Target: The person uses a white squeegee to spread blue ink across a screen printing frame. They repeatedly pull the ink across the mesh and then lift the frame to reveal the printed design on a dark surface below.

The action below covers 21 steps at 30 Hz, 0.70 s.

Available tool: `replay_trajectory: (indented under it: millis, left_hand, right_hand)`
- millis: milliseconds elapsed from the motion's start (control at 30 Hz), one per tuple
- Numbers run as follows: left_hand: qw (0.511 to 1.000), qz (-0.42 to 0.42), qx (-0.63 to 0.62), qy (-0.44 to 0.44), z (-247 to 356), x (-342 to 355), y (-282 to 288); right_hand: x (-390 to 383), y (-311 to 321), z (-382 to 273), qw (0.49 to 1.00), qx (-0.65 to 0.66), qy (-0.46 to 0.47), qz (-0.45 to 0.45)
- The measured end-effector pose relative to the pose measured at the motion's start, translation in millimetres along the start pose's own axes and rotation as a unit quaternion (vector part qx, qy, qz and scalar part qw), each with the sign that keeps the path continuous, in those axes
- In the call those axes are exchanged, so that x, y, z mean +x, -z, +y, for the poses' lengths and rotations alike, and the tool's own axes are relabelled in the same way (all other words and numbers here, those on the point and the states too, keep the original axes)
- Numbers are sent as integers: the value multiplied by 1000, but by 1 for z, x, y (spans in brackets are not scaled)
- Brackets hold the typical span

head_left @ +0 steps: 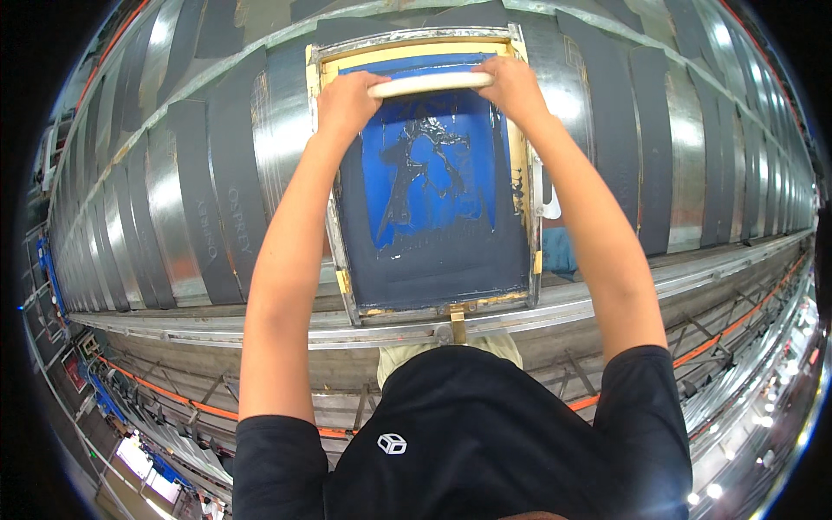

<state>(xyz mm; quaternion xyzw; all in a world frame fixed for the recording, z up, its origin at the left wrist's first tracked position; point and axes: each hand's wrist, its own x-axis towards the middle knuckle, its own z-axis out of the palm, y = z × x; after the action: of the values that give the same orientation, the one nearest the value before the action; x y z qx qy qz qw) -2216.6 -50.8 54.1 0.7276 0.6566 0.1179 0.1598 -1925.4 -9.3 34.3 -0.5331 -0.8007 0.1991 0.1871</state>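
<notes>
One long cream bar (430, 84) lies across the far end of a blue screen (421, 198), away from the person's body. The left hand (348, 102) is curled tight around the bar's left end, and the right hand (511, 87) is curled tight around its right end. Dark, shiny smears (398, 186) cover parts of the screen nearer the body. To do this part well, I think both hands should push equally hard, hold the bar straight across, and slide it smoothly with no stops. A frame (416, 36) goes around the screen. Beyond it, dark flat pieces (230, 191) lie along a long, shiny surface (178, 208) on both sides.
</notes>
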Motion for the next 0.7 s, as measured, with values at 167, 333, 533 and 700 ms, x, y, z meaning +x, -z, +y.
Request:
replay_trajectory:
  millis: [167, 333, 533, 700]
  left_hand:
    - [1000, 19, -11, -19, 12, -67, -15]
    - [999, 4, -24, -31, 43, -196, -20]
    - [999, 22, -9, -33, 61, -312, -40]
    - [996, 63, -10, -66, 56, -300, -38]
  right_hand:
    - [-84, -16, -13, 1000, -17, 13, 18]
    - [-206, -2, -68, 998, 56, -12, -16]
    - [-306, -1, -97, 997, 66, -18, -48]
    - [-290, 8, -96, 997, 73, 21, -34]
